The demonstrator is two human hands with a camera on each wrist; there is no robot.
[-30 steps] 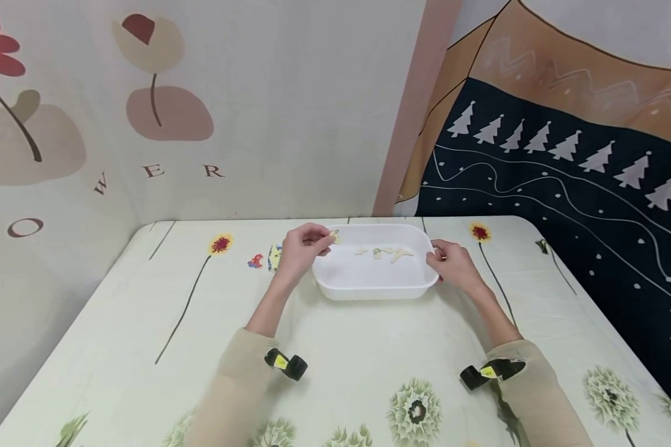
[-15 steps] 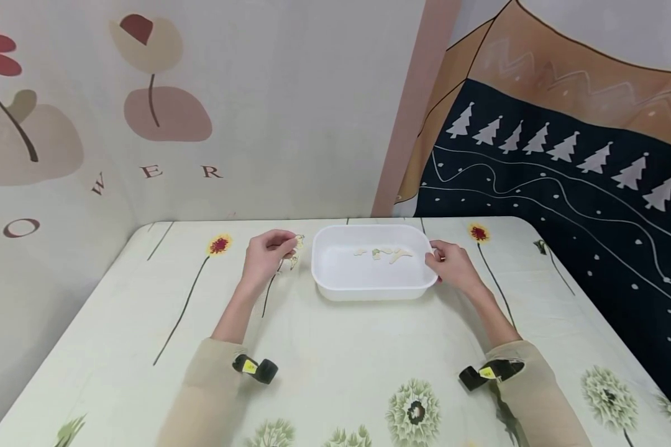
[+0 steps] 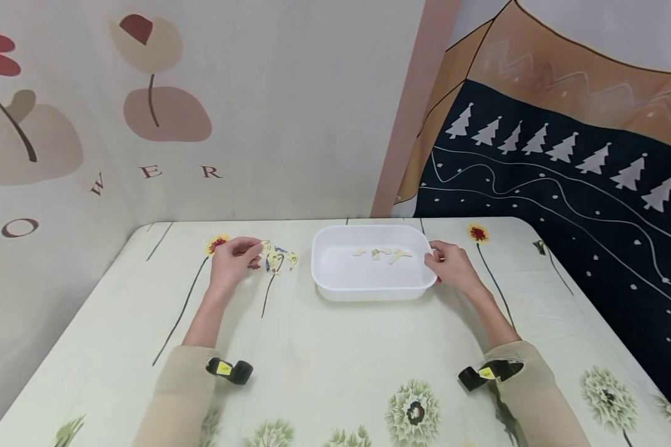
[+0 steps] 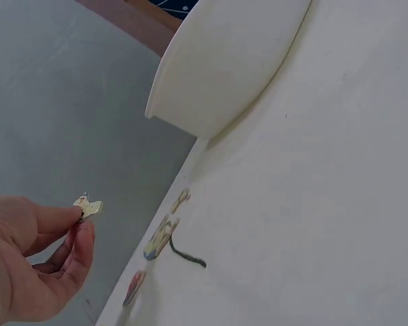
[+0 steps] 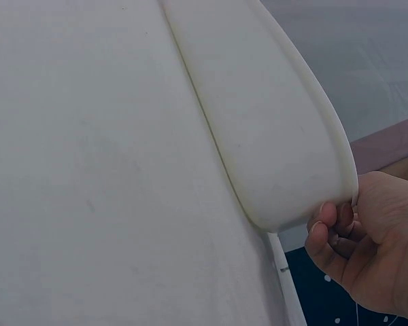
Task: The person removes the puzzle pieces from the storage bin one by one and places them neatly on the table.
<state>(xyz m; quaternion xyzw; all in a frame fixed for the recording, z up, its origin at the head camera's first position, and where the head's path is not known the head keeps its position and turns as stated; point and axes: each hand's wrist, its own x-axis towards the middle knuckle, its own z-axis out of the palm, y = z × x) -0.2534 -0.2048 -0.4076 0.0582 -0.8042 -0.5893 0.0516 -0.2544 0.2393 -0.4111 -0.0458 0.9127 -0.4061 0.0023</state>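
My left hand [image 3: 229,266] pinches a small flat cream puzzle piece [image 4: 90,207] between thumb and fingertips, above the table left of a white plastic tray [image 3: 374,294]. Below and beside that hand lie a yellow-and-blue patterned piece [image 4: 161,238], a small pale piece [image 4: 181,200] and a red piece [image 4: 134,288] partly hidden by the fingers in the head view. At the tray's right end my right hand [image 3: 453,264] grips the rim, with its fingers curled against the outer wall. Several thin irregular pieces [image 3: 401,255] lie on the tray floor.
A pale flower-printed cloth [image 3: 335,354] covers the table. Its far edge meets a printed grey wall cloth [image 3: 285,124]. To the right hangs a dark cloth with white trees [image 3: 537,186]. Each forearm carries a black wrist camera [image 3: 240,372].
My left hand has moved left from the tray's left rim, carrying the pinched piece, and a small pale piece now lies beside the patterned one. The right hand and tray stay in place.
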